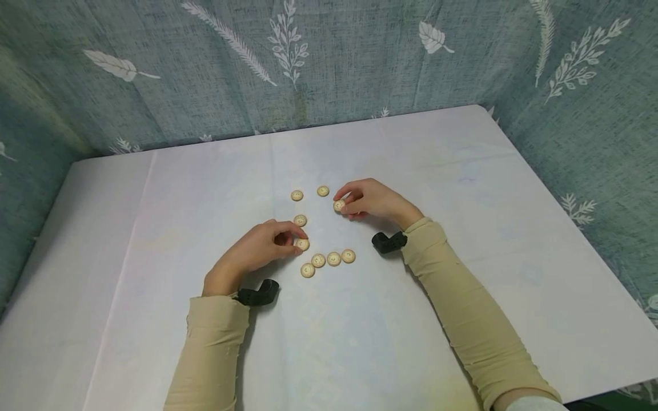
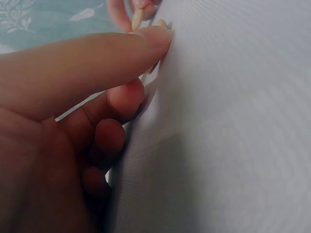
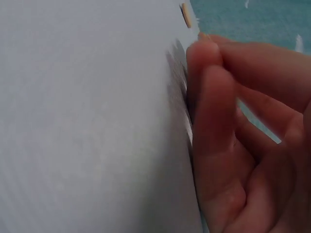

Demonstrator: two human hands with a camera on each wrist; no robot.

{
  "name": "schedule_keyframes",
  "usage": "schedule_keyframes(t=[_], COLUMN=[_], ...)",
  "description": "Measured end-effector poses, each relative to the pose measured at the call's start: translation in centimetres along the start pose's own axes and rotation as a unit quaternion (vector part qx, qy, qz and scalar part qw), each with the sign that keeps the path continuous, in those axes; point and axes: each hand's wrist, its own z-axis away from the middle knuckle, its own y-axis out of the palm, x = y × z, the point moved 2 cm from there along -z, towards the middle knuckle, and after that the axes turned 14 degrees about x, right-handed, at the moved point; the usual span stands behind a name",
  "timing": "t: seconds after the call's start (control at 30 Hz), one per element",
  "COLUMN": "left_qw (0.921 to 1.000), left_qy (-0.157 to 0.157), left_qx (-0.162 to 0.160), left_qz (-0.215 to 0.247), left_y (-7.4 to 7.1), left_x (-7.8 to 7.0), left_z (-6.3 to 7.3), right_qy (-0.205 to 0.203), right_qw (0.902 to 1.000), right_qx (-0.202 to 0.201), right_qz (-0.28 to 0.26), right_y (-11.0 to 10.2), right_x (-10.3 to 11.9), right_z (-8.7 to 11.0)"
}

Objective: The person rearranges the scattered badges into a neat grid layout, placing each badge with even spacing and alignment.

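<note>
Pale round wooden buttons lie on a white cloth-covered table. My left hand (image 1: pixel 264 246) pinches one button (image 1: pixel 303 244) between thumb and index finger, low at the cloth. In the left wrist view the thumb (image 2: pixel 97 65) hides most of that button. Farther back and to the right, my right hand (image 1: pixel 374 200) pinches another button (image 1: pixel 338 205), its face turned to the head camera. The left wrist view shows this right-hand button (image 2: pixel 137 19) edge-on. Just beyond the left hand lies a loose button (image 1: pixel 300 220).
Several buttons (image 1: pixel 334 258) form a short row in front of the hands. At the back lie two more, a left one (image 1: pixel 296 195) and a right one (image 1: pixel 323 190). Black wrist mounts (image 1: pixel 389 242) sit at both cuffs. A leaf-patterned green curtain (image 1: pixel 349 63) surrounds the table (image 1: pixel 462 165).
</note>
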Motion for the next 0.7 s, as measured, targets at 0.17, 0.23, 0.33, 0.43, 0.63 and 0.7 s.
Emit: schedule_keyframes(t=[0.17,0.23,0.33,0.43,0.63,0.7], left_qw=[1.0000,1.0000,1.0000,0.9999,1.0000,1.0000], left_qy=[0.000,0.002,0.007,0.010,0.006,0.005], left_qx=[-0.003,-0.004,-0.004,-0.005,-0.004,-0.004], left_qz=[0.000,-0.001,-0.001,0.001,0.001,-0.001], left_y=[0.03,0.00,-0.06,-0.05,-0.01,0.01], left_x=[0.04,-0.02,-0.12,-0.15,-0.20,-0.25], left_z=[0.14,0.17,0.16,0.13,0.16,0.22], right_qy=[0.008,0.009,0.014,0.018,0.013,0.013], right_qw=[0.9984,0.9982,0.9981,0.9979,0.9977,0.9972], right_qx=[-0.011,-0.011,-0.010,-0.008,-0.001,0.002], right_qz=[0.055,0.058,0.059,0.062,0.066,0.073], right_y=[0.24,0.24,0.18,0.13,0.27,0.41], right_x=[0.30,0.39,0.50,0.52,0.36,0.42], right_z=[0.01,0.00,-0.02,-0.05,-0.34,-0.47])
